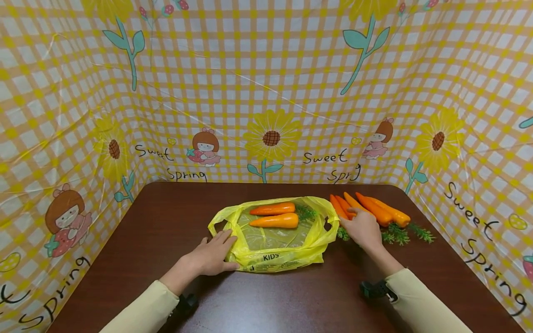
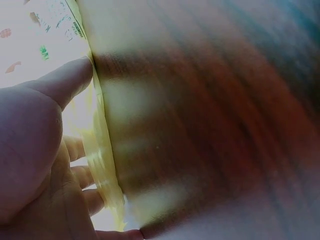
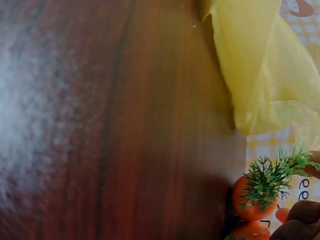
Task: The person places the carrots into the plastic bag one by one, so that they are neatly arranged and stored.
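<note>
We see a yellow bag [image 1: 283, 261] in the middle of the worktop [image 1: 270, 300], its mouth spread wide and turned up. Inside lie two carrots [image 1: 275, 220], one behind the other, with their tips to the left and their green leaves [image 1: 307, 212] to the right. On the bag's front wall we read the word KIDS.

Our left hand [image 1: 212, 256] rests at the left side of the bag; its grip is wide, with the fingers spread over the plastic. Our right hand [image 1: 364, 229] is beyond the bag's right end, upon a group of other carrots [image 1: 389, 210], and touches one near the left of the group. The hand covers part of it, so we cannot tell if this grip is closed around it.

The other carrots lie side by side near the right edge of the worktop, just beside the bag. Brown surface extends left of the bag and also before it, toward us. Behind the far edge rises a checked cloth [image 1: 266, 69].

The carrots look smooth and shiny, from reddish orange to yellowish orange, tapering to a point, with feathery leaves at the thick end.
</note>
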A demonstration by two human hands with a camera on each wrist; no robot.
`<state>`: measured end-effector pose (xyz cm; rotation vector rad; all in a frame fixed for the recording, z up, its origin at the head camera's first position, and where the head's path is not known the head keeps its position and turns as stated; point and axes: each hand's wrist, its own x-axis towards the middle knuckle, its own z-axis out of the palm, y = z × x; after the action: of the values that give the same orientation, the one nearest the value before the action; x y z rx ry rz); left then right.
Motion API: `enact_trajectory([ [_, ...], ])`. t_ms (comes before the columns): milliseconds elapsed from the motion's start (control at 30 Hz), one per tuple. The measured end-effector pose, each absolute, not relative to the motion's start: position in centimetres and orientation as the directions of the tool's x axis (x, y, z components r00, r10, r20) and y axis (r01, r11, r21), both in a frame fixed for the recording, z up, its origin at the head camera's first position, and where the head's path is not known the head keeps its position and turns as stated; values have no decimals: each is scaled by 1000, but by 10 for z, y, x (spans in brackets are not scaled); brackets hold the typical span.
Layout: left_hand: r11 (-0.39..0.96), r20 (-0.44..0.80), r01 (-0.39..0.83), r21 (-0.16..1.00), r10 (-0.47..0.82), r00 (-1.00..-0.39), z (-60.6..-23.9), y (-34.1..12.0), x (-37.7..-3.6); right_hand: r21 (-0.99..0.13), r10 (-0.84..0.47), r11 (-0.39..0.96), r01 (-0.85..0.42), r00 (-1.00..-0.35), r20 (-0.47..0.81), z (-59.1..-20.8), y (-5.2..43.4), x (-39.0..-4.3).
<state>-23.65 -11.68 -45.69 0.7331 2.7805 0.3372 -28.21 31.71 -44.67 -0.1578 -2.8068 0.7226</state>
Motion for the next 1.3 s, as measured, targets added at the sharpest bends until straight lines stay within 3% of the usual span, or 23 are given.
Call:
enact_trajectory([
  [833,850,-181,448,278,504,-845,-456,-116,-237,-472,214,869,150,-973,85,-454,319,-284],
  [1300,848,-178,451,279,507,-843,-455,-116,-235,-414,234,897,157,-961,144,-460,315,-283],
])
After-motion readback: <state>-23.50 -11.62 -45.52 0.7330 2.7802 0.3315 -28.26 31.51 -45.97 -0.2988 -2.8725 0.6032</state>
